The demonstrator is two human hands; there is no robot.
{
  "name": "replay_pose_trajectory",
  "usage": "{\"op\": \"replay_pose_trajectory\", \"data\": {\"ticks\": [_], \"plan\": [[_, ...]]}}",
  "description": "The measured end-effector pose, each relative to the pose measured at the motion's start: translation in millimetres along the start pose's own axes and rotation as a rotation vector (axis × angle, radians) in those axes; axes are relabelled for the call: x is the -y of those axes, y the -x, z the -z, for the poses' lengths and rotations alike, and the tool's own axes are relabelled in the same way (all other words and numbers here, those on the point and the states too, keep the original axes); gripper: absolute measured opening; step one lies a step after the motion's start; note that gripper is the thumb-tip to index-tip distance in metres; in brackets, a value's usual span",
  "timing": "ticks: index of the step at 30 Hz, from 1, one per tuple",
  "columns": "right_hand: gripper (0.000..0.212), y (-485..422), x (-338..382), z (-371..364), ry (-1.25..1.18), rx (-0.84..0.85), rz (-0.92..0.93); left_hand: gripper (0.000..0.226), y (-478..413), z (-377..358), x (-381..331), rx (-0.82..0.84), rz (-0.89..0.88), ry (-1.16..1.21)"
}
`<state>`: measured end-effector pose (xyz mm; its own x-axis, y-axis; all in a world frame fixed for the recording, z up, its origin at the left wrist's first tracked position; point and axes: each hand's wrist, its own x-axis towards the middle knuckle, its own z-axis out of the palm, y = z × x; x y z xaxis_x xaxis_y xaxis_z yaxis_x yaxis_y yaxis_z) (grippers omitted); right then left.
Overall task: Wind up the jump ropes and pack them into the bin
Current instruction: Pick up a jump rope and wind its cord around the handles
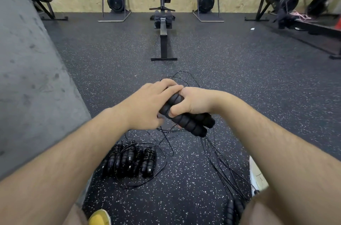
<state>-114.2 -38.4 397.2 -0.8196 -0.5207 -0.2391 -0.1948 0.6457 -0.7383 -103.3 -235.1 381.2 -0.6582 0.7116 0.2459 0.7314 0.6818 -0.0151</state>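
My right hand (191, 102) grips a pair of black ribbed foam jump-rope handles (186, 120) held side by side above the floor. My left hand (147, 104) is over their far end, its fingers curled around the handles and the thin black cord (184, 75) that loops out beyond them. More cord (217, 162) hangs from the near end of the handles and trails to the floor. A row of wound jump ropes (129, 162) lies on the floor below my left forearm. Another pair of black handles (234, 211) lies at the bottom right.
A grey concrete wall (27, 77) runs along the left. A rowing machine (163, 27) stands ahead, with more machines against the plywood back wall. A white object's edge (255, 175) shows by my right forearm. A yellow shoe (99, 217) is at the bottom.
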Motion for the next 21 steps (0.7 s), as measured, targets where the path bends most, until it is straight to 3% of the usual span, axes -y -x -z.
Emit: {"op": "replay_pose_trajectory", "data": {"ticks": [5, 9, 10, 15, 21], "plan": [[0.032, 2.4, 1.1, 3.2, 0.143, -0.045, -0.039, 0.052, -5.2, -5.9, -1.2, -0.007, 0.161, 0.028], [0.082, 8.4, -4.8, -1.4, 0.689, -0.331, -0.014, 0.044, -1.7, -6.6, 8.5, 0.028, 0.384, 0.122], [0.086, 8.1, -6.5, -4.6, 0.777, -0.388, 0.018, 0.042, -2.2, -4.7, 9.8, 0.017, 0.420, 0.143], [0.047, -4.9, -10.8, -11.8, 0.749, -0.506, 0.132, 0.042, -2.4, 1.4, 9.6, 0.025, 0.511, 0.106], [0.031, -9.0, -9.3, -13.7, 0.619, -0.557, 0.188, 0.066, -5.9, -4.6, 7.4, -0.138, 0.269, -0.306]]}}
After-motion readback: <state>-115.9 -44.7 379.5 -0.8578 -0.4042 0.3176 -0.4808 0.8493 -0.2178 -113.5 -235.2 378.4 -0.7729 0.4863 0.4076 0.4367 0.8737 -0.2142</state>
